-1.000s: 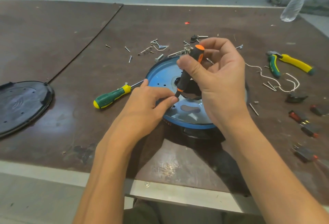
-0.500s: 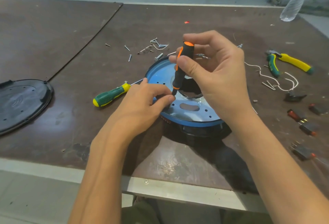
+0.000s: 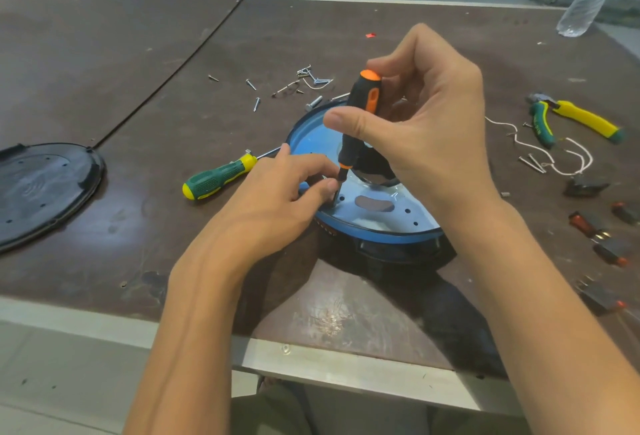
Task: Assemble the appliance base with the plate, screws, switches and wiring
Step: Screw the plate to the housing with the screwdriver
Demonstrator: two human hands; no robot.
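The blue-rimmed round metal plate [image 3: 381,216] sits on the black appliance base [image 3: 405,254] in the middle of the table. My right hand [image 3: 429,126] grips a black and orange screwdriver [image 3: 360,116], almost upright, tip down on the plate's left part. My left hand [image 3: 277,199] pinches a small screw [image 3: 333,200] under the tip, thumb and forefinger right at the shaft. Loose screws [image 3: 304,83] lie behind the plate. White wiring [image 3: 550,154] lies to the right, and red-tipped black switches [image 3: 602,237] sit at the far right.
A green and yellow screwdriver [image 3: 218,176] lies left of the plate. A black round cover [image 3: 38,189] rests at the left edge. Yellow and green pliers [image 3: 575,119] lie at the right, a plastic bottle [image 3: 585,2] at the back right. The table's front edge [image 3: 311,362] is near.
My right hand has swung the screwdriver from a slant to nearly upright and set its tip on the screw. My left hand stays pinched at the tip.
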